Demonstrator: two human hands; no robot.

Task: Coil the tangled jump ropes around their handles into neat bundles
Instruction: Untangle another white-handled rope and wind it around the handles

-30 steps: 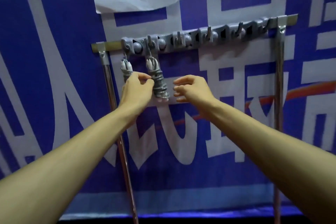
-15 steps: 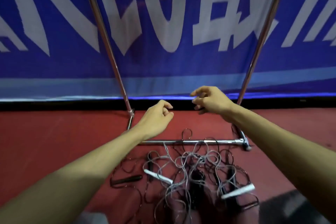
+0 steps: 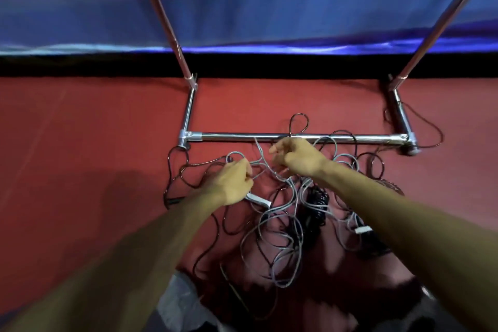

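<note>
Isolating grey jump rope (image 3: 285, 250).
Before rack crossbar (image 3: 336, 138), my left hand (image 3: 231, 183) and right hand (image 3: 299, 159) seemingly pinch its cord, curled fingers freeing it.

A: We're in a sports hall, by the look: red court floor (image 3: 80, 143), blue banner (image 3: 242, 8) along the wall.
B: And we've got a chrome rack (image 3: 229, 136) with jump ropes (image 3: 316, 205) heaped at its foot.

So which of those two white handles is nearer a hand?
The white handle beside the left hand, partly hidden under it; the other white handle lies apart, next to the right forearm.
</note>
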